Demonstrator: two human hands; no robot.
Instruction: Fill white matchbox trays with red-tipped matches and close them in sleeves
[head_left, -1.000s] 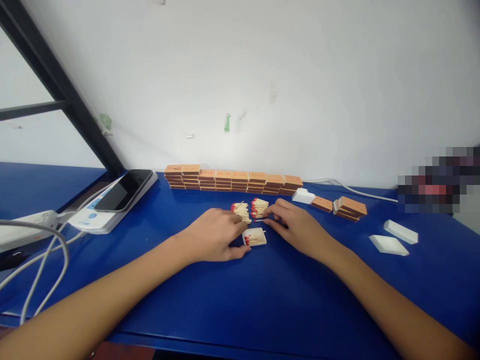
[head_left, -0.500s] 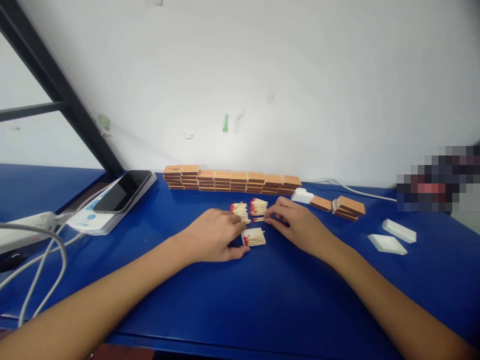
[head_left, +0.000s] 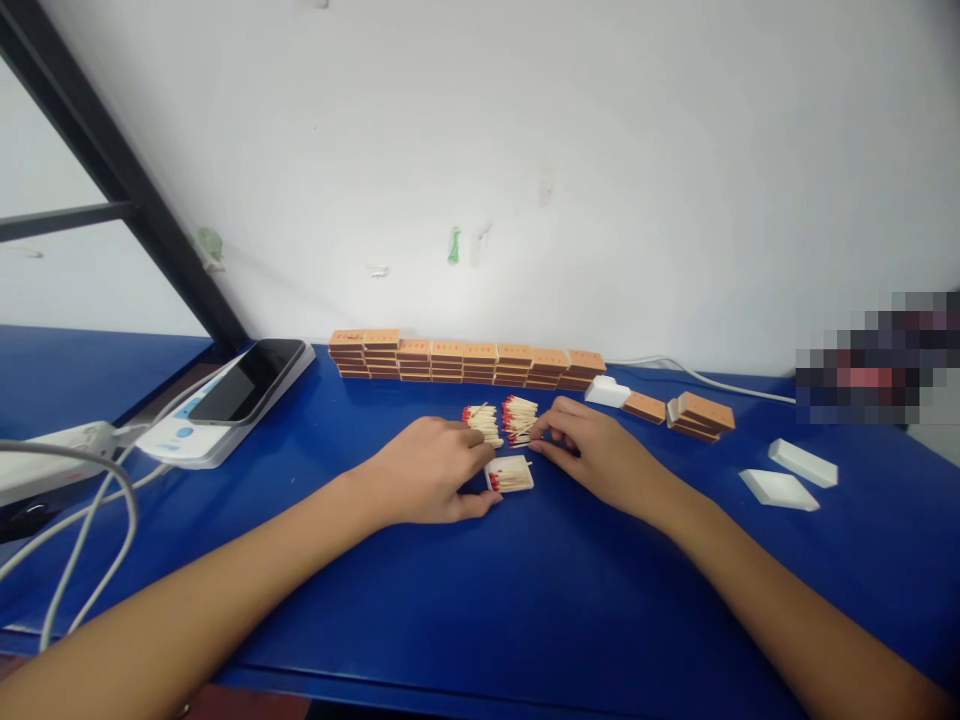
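My left hand (head_left: 435, 470) grips the left end of a white matchbox tray (head_left: 523, 487) between thumb and fingers. Red-tipped matches (head_left: 512, 478) lie in that tray, heads to the left. Just behind it are two loose piles of matches, a left pile (head_left: 484, 422) partly covered by my left fingers and a right pile (head_left: 520, 418). My right hand (head_left: 589, 440) has its thumb and forefinger pinched at the tail ends of matches on the near edge of the right pile. How many it holds cannot be seen.
A stacked row of orange matchboxes (head_left: 480, 362) runs along the wall. To its right are a white tray (head_left: 606, 391), a matchbox (head_left: 645, 405) and a small stack (head_left: 701, 415). White trays (head_left: 778, 490) lie at right. A phone (head_left: 251, 380) and cables (head_left: 127, 500) occupy the left.
The matches at my right fingertips, apart from the right pile's near edge before, now lie against it. My left hand and the tray keep their places; the whole view has shifted slightly.
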